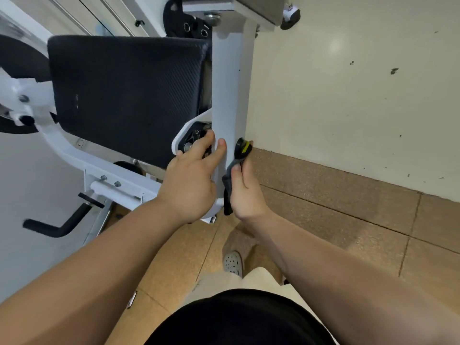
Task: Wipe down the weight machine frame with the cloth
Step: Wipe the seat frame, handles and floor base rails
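Note:
The weight machine's white upright post (230, 83) runs down the middle of the view, with a black padded seat (127, 95) to its left. My left hand (191, 180) rests against the post's lower left side, fingers stretched forward and touching the frame near a black adjuster plate (194, 139). My right hand (245, 188) grips a dark grey cloth (227, 188) pressed to the post's right edge. A black and yellow knob (244, 148) shows just above my right fingers.
A cream wall (348, 83) stands close on the right of the post. Brown tiled floor (336, 207) lies below it. A black handle (57, 225) sticks out at lower left. My grey shoe (232, 263) is on the floor under the hands.

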